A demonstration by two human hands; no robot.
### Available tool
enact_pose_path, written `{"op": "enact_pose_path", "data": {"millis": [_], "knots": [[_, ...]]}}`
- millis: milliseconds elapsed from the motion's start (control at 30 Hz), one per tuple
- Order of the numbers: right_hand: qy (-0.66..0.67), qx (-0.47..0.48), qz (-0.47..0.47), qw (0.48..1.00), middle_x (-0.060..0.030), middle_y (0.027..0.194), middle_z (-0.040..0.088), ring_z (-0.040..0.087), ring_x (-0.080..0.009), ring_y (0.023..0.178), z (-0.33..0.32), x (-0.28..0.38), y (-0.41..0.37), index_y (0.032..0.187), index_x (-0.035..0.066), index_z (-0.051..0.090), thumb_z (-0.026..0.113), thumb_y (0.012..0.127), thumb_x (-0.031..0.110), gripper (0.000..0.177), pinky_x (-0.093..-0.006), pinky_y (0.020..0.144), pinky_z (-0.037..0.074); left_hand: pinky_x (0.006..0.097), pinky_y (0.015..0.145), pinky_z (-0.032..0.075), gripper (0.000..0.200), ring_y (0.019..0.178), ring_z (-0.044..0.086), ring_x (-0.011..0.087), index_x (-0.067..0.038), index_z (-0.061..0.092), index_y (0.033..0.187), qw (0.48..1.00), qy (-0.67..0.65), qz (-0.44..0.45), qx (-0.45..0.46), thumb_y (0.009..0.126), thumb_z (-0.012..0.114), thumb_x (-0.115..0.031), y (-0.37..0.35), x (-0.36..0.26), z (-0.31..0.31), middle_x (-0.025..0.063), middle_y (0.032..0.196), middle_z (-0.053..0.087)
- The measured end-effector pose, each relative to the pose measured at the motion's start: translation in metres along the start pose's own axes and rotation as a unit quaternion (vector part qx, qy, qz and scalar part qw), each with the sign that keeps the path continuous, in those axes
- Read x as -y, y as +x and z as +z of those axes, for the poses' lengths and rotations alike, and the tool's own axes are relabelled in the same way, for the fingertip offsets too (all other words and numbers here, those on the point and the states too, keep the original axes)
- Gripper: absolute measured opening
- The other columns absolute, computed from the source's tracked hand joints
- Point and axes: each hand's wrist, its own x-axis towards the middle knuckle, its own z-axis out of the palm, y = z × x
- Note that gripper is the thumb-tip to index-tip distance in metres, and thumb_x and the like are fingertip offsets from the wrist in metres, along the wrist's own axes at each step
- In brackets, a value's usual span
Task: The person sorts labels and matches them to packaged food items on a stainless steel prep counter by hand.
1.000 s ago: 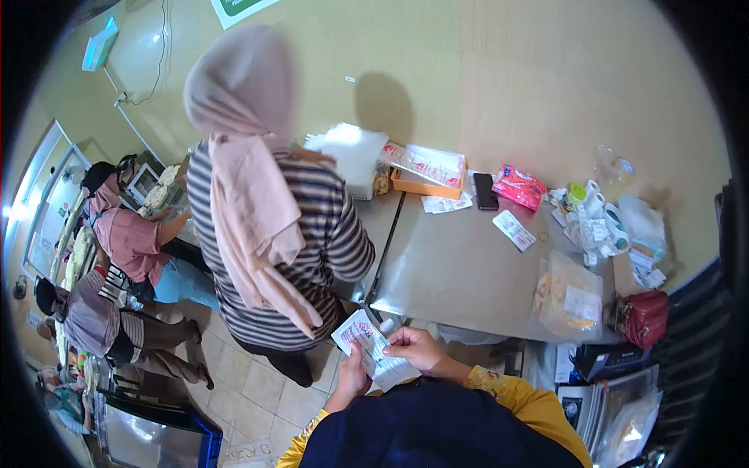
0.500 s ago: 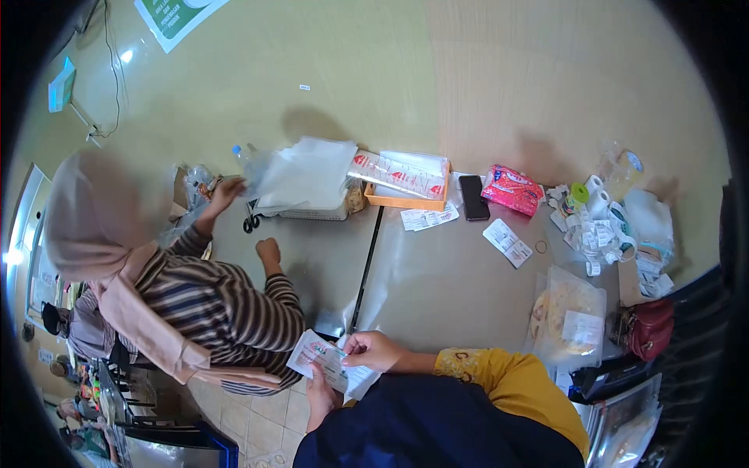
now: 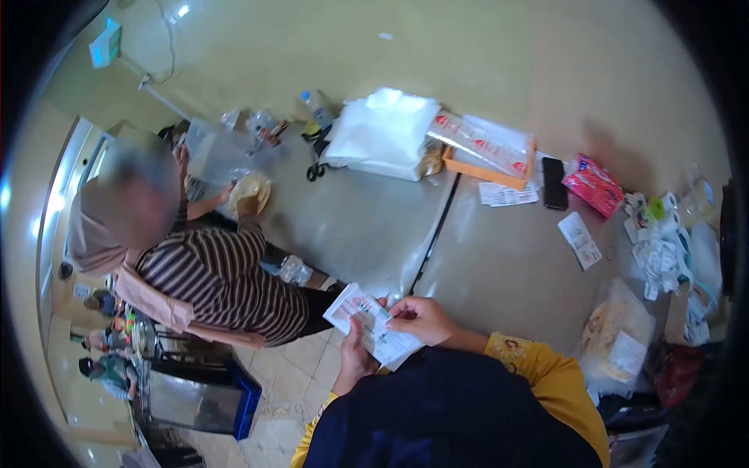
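Printed label sheets (image 3: 373,324), white with red and green lettering, are in front of my body near the table's front edge. My left hand (image 3: 356,357) grips them from below, with the thumb over the near side. On the right side of the sheets, my right hand (image 3: 425,321) is closed, its thumb and fingers pinching at the labels' edge. Whether it holds one sheet or several is hidden by the fingers. More printed labels (image 3: 579,240) lie on the table beyond my right arm, and others (image 3: 509,193) lie by the orange tray.
An orange tray (image 3: 488,173), a black phone (image 3: 555,184), a pink packet (image 3: 593,186), label rolls (image 3: 669,226) and a bagged food pack (image 3: 616,339) line the table (image 3: 499,265). A co-worker in a striped top (image 3: 211,273) stands at left, handling round flat food (image 3: 251,193). Scissors (image 3: 315,171) lie beyond.
The view has swung left, so the table things appear farther right. The co-worker has turned away toward the far left, hands now at the round food. My hands still hold the labels.
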Motion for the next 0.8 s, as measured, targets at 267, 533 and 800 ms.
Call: {"op": "enact_pose_path", "data": {"millis": [267,533,800], "knots": [[-0.033,-0.068,-0.03,0.997,-0.0064,0.078,0.064,0.058,-0.0088,0.071,0.025,0.012,0.002,0.089,-0.003,0.063,0.07,0.075,0.006,0.018,-0.0237,0.066,0.048,0.0443,0.1,0.035,0.069,0.119,0.043,0.0305,-0.002,0.03,0.133,0.996,-0.049,-0.02,0.067,0.088,0.038,-0.054,0.008,-0.024,-0.011,0.0122,0.131,0.042],[-0.051,-0.147,-0.058,0.986,-0.0053,0.081,0.064,0.058,-0.0078,0.072,0.076,0.008,0.028,0.09,-0.002,0.063,0.067,0.077,0.003,0.014,-0.0224,0.066,0.048,0.0443,0.1,0.034,0.064,0.119,0.043,0.0306,-0.002,0.031,0.132,0.99,0.025,-0.057,0.125,0.082,0.057,-0.031,0.022,-0.078,-0.055,0.0134,0.128,0.046],[0.035,-0.239,-0.077,0.967,-0.0049,0.074,0.06,0.056,-0.0082,0.067,0.124,-0.008,0.045,0.085,0.0,0.052,0.061,0.081,0.001,0.01,-0.0224,0.062,0.045,0.0445,0.097,0.037,0.058,0.114,0.048,0.0312,-0.002,0.034,0.131,0.973,-0.013,-0.151,0.176,0.089,0.046,-0.04,0.037,-0.121,-0.098,0.0159,0.125,0.048]]}}
